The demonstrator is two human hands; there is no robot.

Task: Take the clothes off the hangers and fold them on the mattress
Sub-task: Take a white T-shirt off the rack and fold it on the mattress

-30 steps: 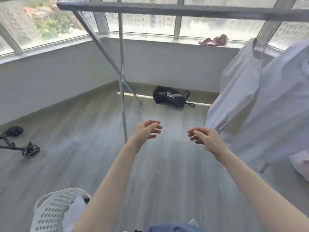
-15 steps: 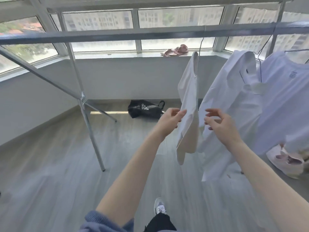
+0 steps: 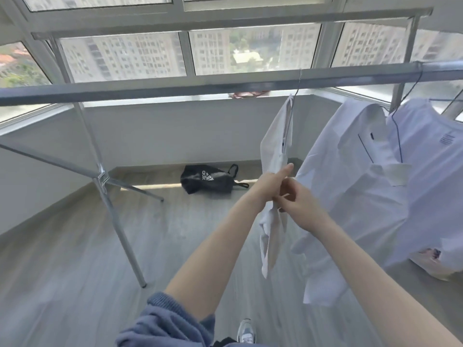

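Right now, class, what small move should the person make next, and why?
Probably slide one hand up to the thin wire hanger and unhook it from the grey metal rail: the narrow white garment hangs there, with left hand and right hand at its middle.

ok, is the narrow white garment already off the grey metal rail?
No, the narrow white garment hangs on a thin wire hanger hooked over the grey metal rail.

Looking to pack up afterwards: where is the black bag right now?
In the head view, the black bag lies on the floor just left of centre, by the wall under the window, beyond the left hand and left of the narrow white garment.
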